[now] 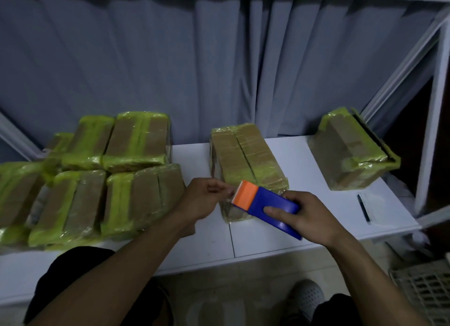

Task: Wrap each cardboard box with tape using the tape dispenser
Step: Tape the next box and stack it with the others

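A person's right hand (304,216) grips a blue tape dispenser (267,204) above one cardboard box (246,150) at mid-counter (304,230). The left hand (202,199) bunches its fingertips at the dispenser's orange end; whether they hold tape is too blurred to tell. At least six green-taped boxes (85,179) are piled left, and one more box (345,155) sits right. A white basket (423,284) is at lower right, its contents unclear.

A packing room: taped boxes (136,140) stacked on white shelving (304,160).
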`<state>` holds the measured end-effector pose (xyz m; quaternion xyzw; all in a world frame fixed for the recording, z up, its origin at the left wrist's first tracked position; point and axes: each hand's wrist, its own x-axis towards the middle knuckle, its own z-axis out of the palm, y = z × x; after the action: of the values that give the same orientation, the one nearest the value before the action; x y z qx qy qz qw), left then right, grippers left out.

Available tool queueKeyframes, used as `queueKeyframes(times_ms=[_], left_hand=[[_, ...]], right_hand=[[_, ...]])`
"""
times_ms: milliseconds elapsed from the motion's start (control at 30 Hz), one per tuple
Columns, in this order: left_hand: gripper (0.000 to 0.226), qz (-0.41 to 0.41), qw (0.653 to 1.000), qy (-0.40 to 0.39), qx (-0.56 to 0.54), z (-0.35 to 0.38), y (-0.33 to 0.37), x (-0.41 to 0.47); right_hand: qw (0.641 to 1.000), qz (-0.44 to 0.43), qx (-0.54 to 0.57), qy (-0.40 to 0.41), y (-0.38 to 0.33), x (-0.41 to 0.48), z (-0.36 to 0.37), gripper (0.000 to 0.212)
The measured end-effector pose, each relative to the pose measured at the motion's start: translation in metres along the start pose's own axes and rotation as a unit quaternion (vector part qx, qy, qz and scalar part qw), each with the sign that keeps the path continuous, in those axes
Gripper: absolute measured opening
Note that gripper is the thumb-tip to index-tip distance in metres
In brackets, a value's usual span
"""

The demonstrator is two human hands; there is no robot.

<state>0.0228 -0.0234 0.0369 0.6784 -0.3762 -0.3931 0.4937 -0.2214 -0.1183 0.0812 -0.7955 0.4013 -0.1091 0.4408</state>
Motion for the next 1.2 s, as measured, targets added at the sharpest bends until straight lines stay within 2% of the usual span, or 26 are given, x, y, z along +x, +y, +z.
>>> queueKeyframes(times_ms=[133,233,367,467,600,800,933,967,1200], left_hand=[[0.009,-0.008,0.999,0.054,-0.005,-0.028,0.005,0.004],[0.007,-0.019,0.994,0.106,0.007,-0.043,-0.002,0.007],[0.011,-0.037,0.992,0.121,0.025,-0.027,-0.025,0.005],[0.005,-0.052,0.984,0.157,0.061,-0.014,-0.037,0.005],[0.021,-0.068,0.975,0.198,0.070,-0.003,-0.047,0.010],[0.027,-0.119,0.971,0.161,0.128,0.018,-0.060,0.022],[0.012,-0.148,0.970,0.130,0.144,0.027,-0.059,0.030],[0.015,-0.158,0.969,0.119,0.145,0.029,-0.057,0.032],[0.017,-0.217,0.972,0.055,0.071,0.032,-0.057,0.047]], right_hand=[[0.999,-0.003,-0.047,0.017,-0.001,0.000,-0.009,0.027],[0.995,0.005,-0.095,0.039,0.000,-0.001,-0.018,0.036],[0.984,0.026,-0.166,0.059,-0.001,0.002,-0.014,0.046],[0.976,0.047,-0.201,0.074,-0.002,0.008,-0.009,0.056],[0.964,0.054,-0.247,0.079,-0.003,0.017,-0.002,0.056],[0.938,0.059,-0.330,0.085,-0.009,0.028,0.003,0.057],[0.937,0.086,-0.329,0.081,-0.006,0.038,0.006,0.058],[0.939,0.094,-0.323,0.077,-0.005,0.040,0.006,0.059],[0.941,0.120,-0.311,0.056,-0.005,0.054,0.004,0.057]])
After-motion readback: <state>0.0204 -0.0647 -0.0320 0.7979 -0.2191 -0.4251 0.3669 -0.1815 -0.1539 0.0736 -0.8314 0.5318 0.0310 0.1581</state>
